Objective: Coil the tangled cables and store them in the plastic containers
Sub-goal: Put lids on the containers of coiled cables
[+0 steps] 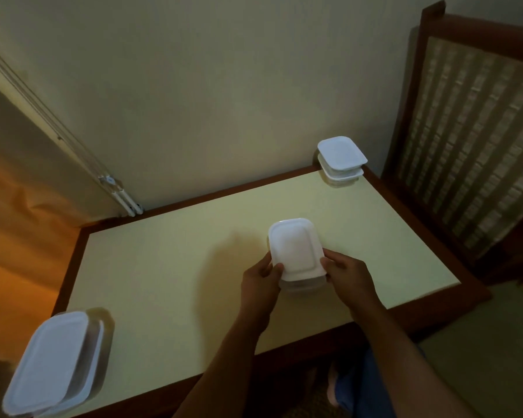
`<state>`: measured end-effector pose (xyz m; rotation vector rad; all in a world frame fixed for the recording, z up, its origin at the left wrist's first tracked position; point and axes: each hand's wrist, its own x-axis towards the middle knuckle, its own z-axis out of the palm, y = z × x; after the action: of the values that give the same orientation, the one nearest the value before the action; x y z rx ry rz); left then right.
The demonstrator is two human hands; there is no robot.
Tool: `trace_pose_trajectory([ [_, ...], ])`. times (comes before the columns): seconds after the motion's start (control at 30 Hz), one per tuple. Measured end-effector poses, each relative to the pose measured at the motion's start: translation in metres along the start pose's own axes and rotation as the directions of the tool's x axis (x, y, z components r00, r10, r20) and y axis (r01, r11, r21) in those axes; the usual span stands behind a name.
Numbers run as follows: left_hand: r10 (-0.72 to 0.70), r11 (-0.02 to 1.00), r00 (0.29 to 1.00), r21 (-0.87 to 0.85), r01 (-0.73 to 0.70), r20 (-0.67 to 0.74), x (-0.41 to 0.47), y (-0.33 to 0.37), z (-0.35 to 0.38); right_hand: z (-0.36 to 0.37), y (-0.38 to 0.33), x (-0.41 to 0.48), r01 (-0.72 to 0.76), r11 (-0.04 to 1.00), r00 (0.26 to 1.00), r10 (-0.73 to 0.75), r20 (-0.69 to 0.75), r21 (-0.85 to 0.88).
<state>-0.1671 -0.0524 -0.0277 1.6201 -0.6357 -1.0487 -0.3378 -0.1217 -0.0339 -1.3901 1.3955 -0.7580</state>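
Observation:
A clear plastic container with a white lid is above the middle of the pale yellow table. My left hand grips its near left corner and my right hand grips its near right corner. A stack of two lidded containers stands at the table's far right corner. Another stack of lidded containers sits at the near left corner, its lids shifted. No cable shows anywhere; what the containers hold is hidden by the lids.
The table has a dark wooden rim and stands against a wall. A wooden chair back with woven panel is on the right. A curtain hangs on the left. My blue-clad leg shows under the table's front edge.

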Motion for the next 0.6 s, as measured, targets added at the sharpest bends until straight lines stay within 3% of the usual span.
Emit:
trace_pose_trajectory([
  [0.6,-0.004,0.985,0.998,-0.174,-0.008,-0.067,0.222,0.068,0.069,0.009,-0.064,0.252,0.026,0.998,0.999,-0.029,0.037,0.060],
])
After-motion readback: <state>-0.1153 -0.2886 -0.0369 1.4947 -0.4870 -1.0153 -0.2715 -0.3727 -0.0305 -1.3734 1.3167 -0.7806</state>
